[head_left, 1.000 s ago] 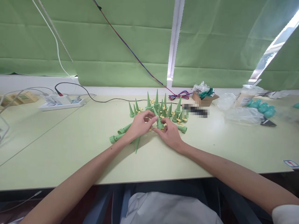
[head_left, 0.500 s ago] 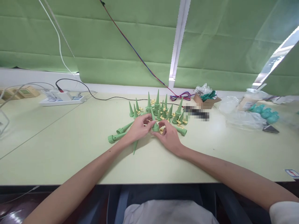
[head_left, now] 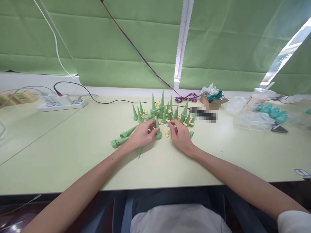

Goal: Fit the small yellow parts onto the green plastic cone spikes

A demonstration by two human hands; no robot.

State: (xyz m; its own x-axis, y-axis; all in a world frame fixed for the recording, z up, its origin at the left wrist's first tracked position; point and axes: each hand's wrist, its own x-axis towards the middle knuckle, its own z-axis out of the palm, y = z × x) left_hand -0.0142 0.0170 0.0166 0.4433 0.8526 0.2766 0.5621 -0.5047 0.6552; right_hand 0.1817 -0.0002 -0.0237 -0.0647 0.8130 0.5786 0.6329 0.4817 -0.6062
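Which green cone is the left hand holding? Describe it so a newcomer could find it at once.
On the pale green table, just in front of the cluster of upright green plastic cones, the left hand pinches one small green cone. It alone stands apart from the cluster, touched by fingers.

A single head-worn camera looks forward and down across the pale green table (head_left: 73, 152), facing the green blinds (head_left: 121, 42) behind its far edge. It sits close above the near edge, so both forearms enter from the bottom corners.
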